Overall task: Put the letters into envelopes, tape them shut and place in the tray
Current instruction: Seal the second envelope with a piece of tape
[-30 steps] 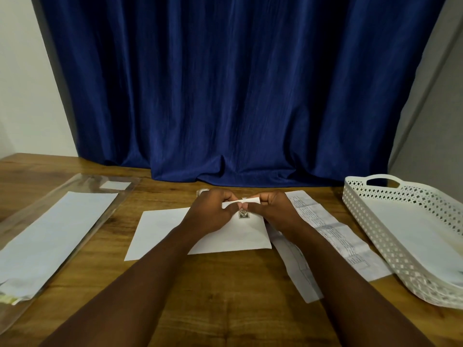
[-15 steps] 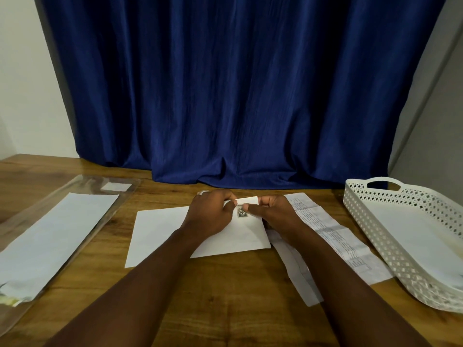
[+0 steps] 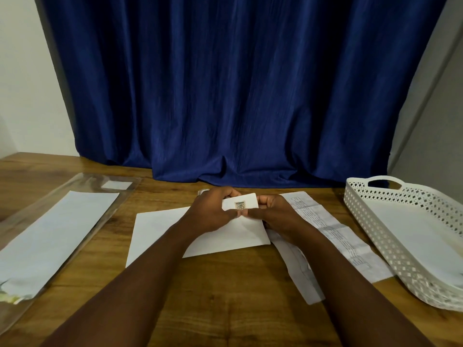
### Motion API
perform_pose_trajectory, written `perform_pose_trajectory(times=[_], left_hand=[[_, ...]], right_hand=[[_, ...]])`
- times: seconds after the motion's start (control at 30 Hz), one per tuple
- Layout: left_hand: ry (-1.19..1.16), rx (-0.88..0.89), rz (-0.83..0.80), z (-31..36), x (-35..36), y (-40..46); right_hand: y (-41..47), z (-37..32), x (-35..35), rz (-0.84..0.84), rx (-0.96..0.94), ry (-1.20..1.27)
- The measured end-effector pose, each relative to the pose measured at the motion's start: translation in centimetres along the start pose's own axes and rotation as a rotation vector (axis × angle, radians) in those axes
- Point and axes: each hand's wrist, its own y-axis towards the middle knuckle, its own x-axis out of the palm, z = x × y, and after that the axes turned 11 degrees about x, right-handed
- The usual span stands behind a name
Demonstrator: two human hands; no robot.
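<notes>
Both hands meet over the envelope [image 3: 200,236] on the table [image 3: 225,296]: the left hand [image 3: 213,211] and the right hand [image 3: 273,211] each pinch an edge of a small white card [image 3: 241,204] with a stamp-like mark, raised between them just above the envelope's far edge. The letters [image 3: 338,236] lie just right of the right hand, with the tray [image 3: 375,221] further right, well apart. The likely slip, as I judge it, is the card tearing or sticking crooked if the hands pull unevenly, or the loose envelope sliding beneath them.
</notes>
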Motion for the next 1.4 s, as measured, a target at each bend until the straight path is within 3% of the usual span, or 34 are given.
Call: perform_pose_trajectory(times=[0.67, 0.83, 1.1, 1.4], left_hand=[[-0.03, 0.079, -0.047, -0.6, -0.2, -0.2], [-0.111, 0.123, -0.015, -0.5, 0.0, -0.3], [-0.102, 0.122, 0.009, -0.2, 0.0, -0.2], [-0.118, 0.195, 0.066, 0.3, 0.1, -0.5]], right_hand=[[-0.3, -0.2, 0.1, -0.021, 0.017, 0.025], [-0.7, -0.4, 0.4, 0.087, -0.021, 0.004], [-1.2, -1.0, 0.5, 0.11, 0.045, 0.022], [-1.1, -1.1, -0.3, -0.005, 0.042, 0.07]])
